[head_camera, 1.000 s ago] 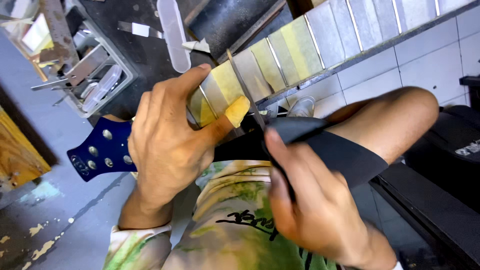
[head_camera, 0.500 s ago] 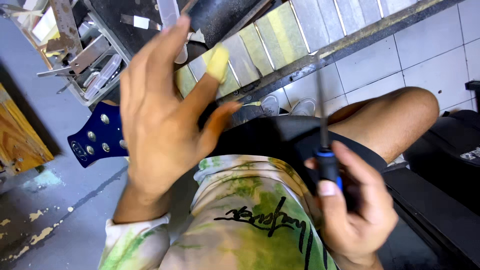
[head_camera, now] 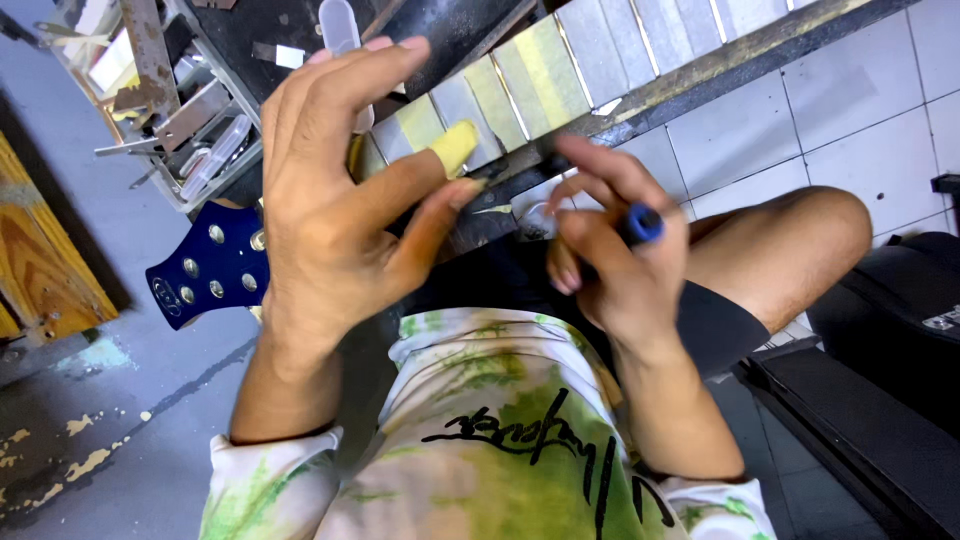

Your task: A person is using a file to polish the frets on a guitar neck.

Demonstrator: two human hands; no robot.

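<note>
A guitar neck [head_camera: 560, 70] lies across my lap, its fretboard covered in strips of yellowish and grey tape. Its blue headstock [head_camera: 205, 265] sticks out to the left. My left hand [head_camera: 340, 200] is raised over the neck near the nut, fingers spread, with a piece of yellow tape [head_camera: 455, 145] on one fingertip. My right hand [head_camera: 610, 255] is closed around a tool with a blue handle [head_camera: 645, 222], held close to the edge of the neck. The tool's blade is hidden behind my fingers.
A tray of metal tools and plastic cases [head_camera: 165, 110] sits at the upper left. A wooden board [head_camera: 45, 260] leans at the left. A black case [head_camera: 880, 400] lies at the right on the white tiled floor [head_camera: 830, 110].
My right hand has moved up from my lap to the neck's edge with the blue-handled tool. My left hand has shifted slightly, staying open above the neck.
</note>
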